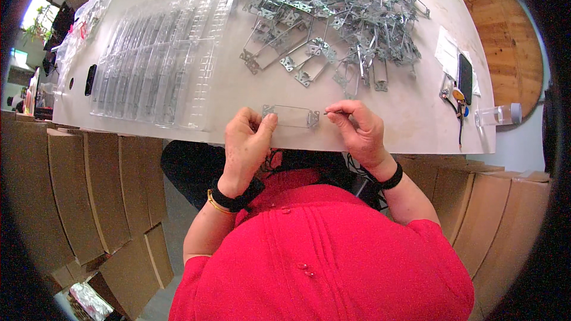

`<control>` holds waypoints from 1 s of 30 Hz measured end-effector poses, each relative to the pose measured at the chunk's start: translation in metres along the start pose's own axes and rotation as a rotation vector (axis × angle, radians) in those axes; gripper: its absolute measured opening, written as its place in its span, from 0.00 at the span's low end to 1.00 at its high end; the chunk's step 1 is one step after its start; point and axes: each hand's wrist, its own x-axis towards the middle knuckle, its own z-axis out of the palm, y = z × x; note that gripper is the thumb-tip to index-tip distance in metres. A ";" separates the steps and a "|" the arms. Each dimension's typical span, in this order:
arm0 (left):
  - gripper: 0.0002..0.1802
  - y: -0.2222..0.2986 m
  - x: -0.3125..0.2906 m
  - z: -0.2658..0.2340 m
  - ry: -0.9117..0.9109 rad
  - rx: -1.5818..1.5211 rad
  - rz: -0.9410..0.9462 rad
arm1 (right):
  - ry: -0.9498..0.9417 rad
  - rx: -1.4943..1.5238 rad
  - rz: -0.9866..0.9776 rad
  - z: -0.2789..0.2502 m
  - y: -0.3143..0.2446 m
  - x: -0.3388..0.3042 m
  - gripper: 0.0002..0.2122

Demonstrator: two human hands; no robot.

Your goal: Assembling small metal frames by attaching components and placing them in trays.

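Observation:
My left hand (pixel 248 137) is closed on the left end of a wire-sided metal frame (pixel 313 119), thumb on top. This frame has flat grey end brackets joined by two thin rods and lies level just above or on the table; I cannot tell which. At its right end, my right hand (pixel 363 134) pinches a thin dark pin-like piece (pixel 333 112) between thumb and forefinger. The tip of that piece is near the right bracket; contact is unclear. Beyond my hands rises a tangled heap of similar metal frames (pixel 333 6).
A clear plastic tray (pixel 205 71) with long slots lies at the left, metal parts in several slots. A black object (pixel 90 79) is beside it. At right are a phone-like black slab (pixel 465 75), small tools (pixel 457 96) and a clear jar (pixel 498 115). Cardboard boxes (pixel 107 190) flank me.

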 end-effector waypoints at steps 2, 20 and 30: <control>0.19 0.005 0.000 0.000 -0.021 -0.006 -0.037 | -0.015 -0.003 0.002 0.000 0.001 0.000 0.07; 0.18 -0.008 0.007 -0.001 -0.063 0.006 -0.028 | -0.069 0.027 0.064 0.011 -0.003 0.002 0.06; 0.18 -0.009 0.008 0.000 -0.064 0.010 -0.015 | -0.021 -0.021 0.120 0.012 -0.004 0.000 0.05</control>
